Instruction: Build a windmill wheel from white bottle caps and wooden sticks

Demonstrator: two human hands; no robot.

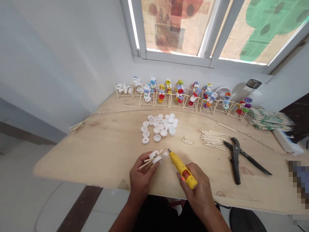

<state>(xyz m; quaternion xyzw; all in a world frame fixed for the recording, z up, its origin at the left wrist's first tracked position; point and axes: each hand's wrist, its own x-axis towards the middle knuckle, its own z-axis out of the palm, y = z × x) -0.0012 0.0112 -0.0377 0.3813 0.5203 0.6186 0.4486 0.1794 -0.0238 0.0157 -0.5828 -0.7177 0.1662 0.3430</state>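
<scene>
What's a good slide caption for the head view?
Left hand holding a stick-and-cap piece, right hand pointing a yellow tool at it, loose white caps on the wooden table beyond.

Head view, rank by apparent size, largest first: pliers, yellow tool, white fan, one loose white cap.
1. Pliers
2. Yellow tool
3. White fan, partly hidden
4. Loose white cap

Apparent size only: the fan stands farther back, so its true size against the yellow tool is unsure.
</scene>
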